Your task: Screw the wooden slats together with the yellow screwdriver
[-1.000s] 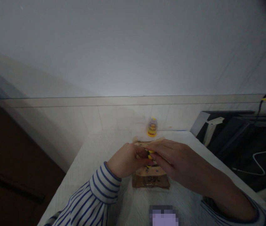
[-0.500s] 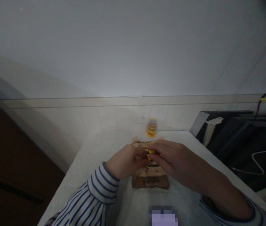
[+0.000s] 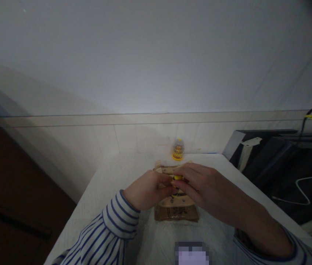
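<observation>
My right hand pinches a small yellow-and-black screwdriver between thumb and fingers. Close against it, my left hand is closed, thumb and fingers pressed together at the screwdriver's lower part; its tip is hidden. Both hands are over a light wooden piece with metal screws along its near edge. Much of that piece is covered by my hands. Beneath it lies a brown packet with dark printing.
A yellow, cone-shaped container with a clear top stands at the back of the white-covered table, by the wall. A blurred-out purple-and-dark object lies at the near edge. Dark panels and a white cable are at right.
Both hands stay in nearly the same place. My right fingers have shifted slightly around the yellow handle; the wooden piece has not visibly moved.
</observation>
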### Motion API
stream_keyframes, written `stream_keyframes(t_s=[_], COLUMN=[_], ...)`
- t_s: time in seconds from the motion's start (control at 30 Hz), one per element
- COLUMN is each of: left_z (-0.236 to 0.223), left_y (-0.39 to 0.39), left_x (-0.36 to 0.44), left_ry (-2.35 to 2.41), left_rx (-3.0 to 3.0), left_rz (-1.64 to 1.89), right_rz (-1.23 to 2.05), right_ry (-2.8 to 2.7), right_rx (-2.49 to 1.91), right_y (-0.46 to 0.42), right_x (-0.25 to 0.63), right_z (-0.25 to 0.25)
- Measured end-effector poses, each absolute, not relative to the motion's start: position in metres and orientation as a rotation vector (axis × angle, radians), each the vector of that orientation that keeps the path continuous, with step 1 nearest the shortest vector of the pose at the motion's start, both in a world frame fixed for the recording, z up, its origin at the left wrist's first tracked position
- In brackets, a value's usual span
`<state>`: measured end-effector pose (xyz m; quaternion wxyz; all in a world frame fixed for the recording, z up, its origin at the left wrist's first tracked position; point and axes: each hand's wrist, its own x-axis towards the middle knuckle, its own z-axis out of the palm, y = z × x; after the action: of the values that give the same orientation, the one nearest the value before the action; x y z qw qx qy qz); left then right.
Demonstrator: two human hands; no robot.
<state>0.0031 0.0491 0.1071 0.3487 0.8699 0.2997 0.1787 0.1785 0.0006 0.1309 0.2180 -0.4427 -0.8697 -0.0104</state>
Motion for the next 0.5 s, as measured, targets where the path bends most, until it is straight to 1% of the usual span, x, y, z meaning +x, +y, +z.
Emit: stream_keyframes(t_s=[0.5], left_z=[0.1083], left_y=[0.0485], left_x=[0.0051], left_ry=[0.865], left_rx=[2.123], left_rz=[0.569], right_rz=[0.111], right_ry=[-2.376], right_rx=[-1.222], right_y=[0.0001], right_x=[0.1759], right_z=[0.1322])
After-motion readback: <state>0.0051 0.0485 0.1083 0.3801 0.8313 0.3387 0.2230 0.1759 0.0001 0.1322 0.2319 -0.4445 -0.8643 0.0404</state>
